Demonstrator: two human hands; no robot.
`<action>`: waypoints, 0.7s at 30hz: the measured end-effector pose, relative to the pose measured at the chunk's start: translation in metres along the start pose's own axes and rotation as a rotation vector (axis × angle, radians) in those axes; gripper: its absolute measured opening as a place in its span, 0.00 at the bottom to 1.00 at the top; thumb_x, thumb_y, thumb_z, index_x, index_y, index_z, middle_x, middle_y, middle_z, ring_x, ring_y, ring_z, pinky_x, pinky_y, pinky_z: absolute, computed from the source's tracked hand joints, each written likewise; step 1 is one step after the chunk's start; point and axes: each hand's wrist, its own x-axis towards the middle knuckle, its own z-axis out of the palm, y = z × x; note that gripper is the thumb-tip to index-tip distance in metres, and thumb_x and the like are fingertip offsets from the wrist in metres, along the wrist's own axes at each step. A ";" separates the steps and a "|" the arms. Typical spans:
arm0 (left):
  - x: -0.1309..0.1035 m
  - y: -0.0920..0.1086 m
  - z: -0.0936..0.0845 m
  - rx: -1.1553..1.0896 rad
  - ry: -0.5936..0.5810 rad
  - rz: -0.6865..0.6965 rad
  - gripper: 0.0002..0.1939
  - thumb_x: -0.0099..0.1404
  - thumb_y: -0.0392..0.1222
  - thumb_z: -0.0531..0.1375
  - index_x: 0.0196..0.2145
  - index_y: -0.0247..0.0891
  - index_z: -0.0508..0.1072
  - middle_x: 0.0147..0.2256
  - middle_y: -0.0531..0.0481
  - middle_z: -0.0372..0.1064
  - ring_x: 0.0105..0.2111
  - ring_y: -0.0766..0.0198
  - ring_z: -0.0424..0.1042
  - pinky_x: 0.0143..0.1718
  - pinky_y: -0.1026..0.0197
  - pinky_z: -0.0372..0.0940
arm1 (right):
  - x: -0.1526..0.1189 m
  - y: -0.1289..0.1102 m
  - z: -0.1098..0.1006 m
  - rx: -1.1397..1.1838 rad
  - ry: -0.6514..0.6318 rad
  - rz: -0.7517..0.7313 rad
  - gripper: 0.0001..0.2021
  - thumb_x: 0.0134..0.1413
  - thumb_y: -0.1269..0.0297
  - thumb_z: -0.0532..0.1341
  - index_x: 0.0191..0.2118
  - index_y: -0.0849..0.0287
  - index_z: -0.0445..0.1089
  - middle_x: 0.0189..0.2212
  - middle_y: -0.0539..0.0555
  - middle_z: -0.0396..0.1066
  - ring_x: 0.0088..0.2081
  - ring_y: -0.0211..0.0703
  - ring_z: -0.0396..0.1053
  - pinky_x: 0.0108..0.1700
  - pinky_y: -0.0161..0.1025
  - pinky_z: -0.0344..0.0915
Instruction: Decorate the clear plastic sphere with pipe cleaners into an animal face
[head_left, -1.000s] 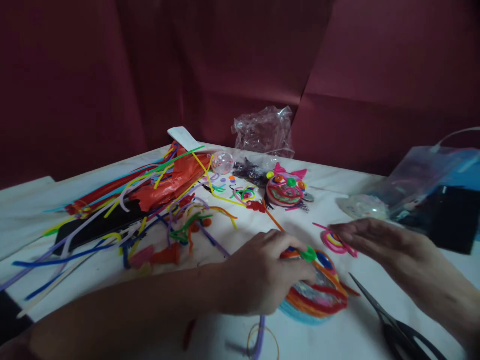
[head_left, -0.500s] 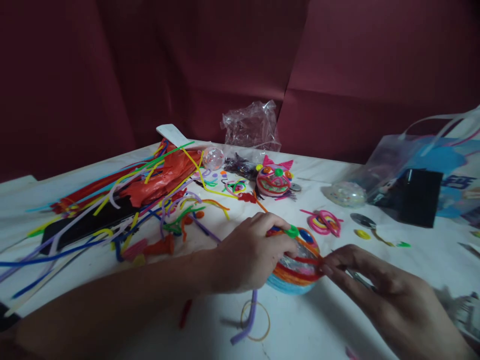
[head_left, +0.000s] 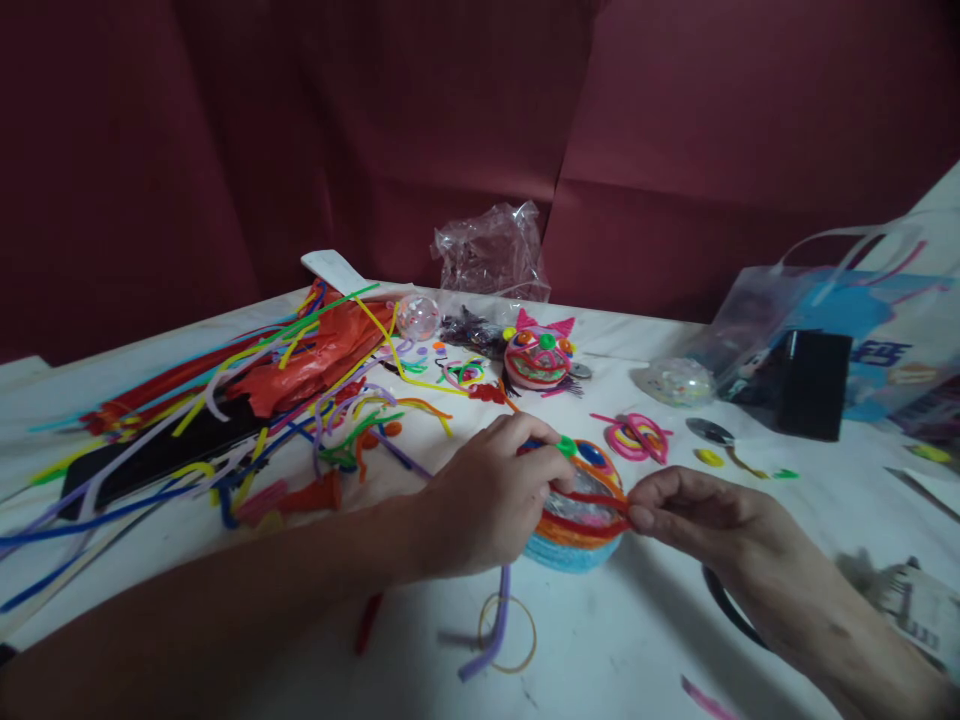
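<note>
Head view: just right of the centre of the frame, on the table, is the ball, wrapped in blue, orange and red, with my left hand curled over its upper left side and my right hand pinching the end of a red strip at its right edge, thumb against forefinger. If I pull that end too hard, I judge the strip could peel off the curve and take the orange next to it along. My left fingers sit close to the green knob, so squeezing or rolling the ball could knock it loose or bend the bands. A black loop lies by my right wrist, mostly hidden, and a sideways move could catch it; a drag of my left forearm could snag the tangle of strips on the left. The purple strip and rubber band, at lower centre, could get caught under the ball if it slid nearer me. The table is white with faint marbling, dimly lit, with soft shadows below my hands. Behind it hangs a creased dark red backdrop filling the upper frame; a clear bag stands before it.
</note>
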 end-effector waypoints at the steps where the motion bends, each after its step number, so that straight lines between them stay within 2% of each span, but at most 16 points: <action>1: 0.000 -0.001 0.000 0.002 -0.002 -0.005 0.12 0.58 0.26 0.49 0.33 0.33 0.70 0.40 0.43 0.62 0.42 0.61 0.66 0.44 0.59 0.64 | 0.001 -0.001 0.002 -0.001 -0.013 0.004 0.23 0.32 0.44 0.73 0.22 0.61 0.72 0.20 0.55 0.68 0.23 0.42 0.64 0.23 0.30 0.63; 7: -0.001 0.001 0.000 -0.032 0.003 -0.001 0.10 0.55 0.26 0.50 0.32 0.33 0.68 0.41 0.42 0.62 0.42 0.61 0.65 0.43 0.59 0.63 | 0.007 0.001 0.010 -0.015 -0.021 -0.010 0.25 0.31 0.42 0.72 0.21 0.61 0.69 0.19 0.53 0.66 0.21 0.41 0.62 0.22 0.32 0.62; 12: -0.002 0.006 0.004 -0.075 0.046 -0.086 0.01 0.57 0.34 0.56 0.29 0.35 0.67 0.39 0.45 0.62 0.39 0.61 0.66 0.41 0.58 0.64 | 0.004 0.000 0.007 -0.092 -0.038 -0.066 0.24 0.37 0.41 0.69 0.21 0.60 0.69 0.19 0.53 0.67 0.21 0.43 0.63 0.22 0.34 0.63; 14: -0.002 0.008 0.006 -0.058 0.079 -0.112 0.01 0.57 0.35 0.56 0.30 0.35 0.68 0.37 0.46 0.62 0.38 0.61 0.65 0.41 0.58 0.64 | 0.003 -0.002 0.006 -0.145 -0.038 -0.111 0.22 0.41 0.43 0.67 0.21 0.60 0.69 0.18 0.53 0.67 0.20 0.43 0.64 0.21 0.33 0.62; 17: -0.001 0.013 0.004 0.002 0.048 -0.157 0.10 0.59 0.37 0.58 0.40 0.36 0.69 0.37 0.47 0.63 0.39 0.60 0.65 0.41 0.57 0.63 | 0.000 -0.007 0.007 -0.246 -0.021 -0.215 0.15 0.47 0.51 0.64 0.22 0.59 0.70 0.19 0.52 0.68 0.21 0.42 0.64 0.21 0.32 0.61; 19: 0.003 0.018 0.001 0.057 -0.008 -0.178 0.16 0.58 0.44 0.60 0.45 0.39 0.69 0.37 0.47 0.63 0.39 0.59 0.65 0.41 0.55 0.62 | -0.002 -0.009 0.008 -0.304 0.005 -0.301 0.11 0.49 0.56 0.62 0.23 0.57 0.71 0.19 0.50 0.68 0.21 0.42 0.64 0.23 0.32 0.62; 21: 0.008 0.021 -0.001 0.137 -0.039 -0.203 0.21 0.56 0.52 0.61 0.44 0.41 0.70 0.37 0.48 0.63 0.38 0.57 0.65 0.41 0.54 0.62 | -0.004 -0.009 0.009 -0.346 0.030 -0.385 0.09 0.50 0.59 0.60 0.24 0.55 0.70 0.20 0.49 0.68 0.22 0.42 0.64 0.24 0.33 0.62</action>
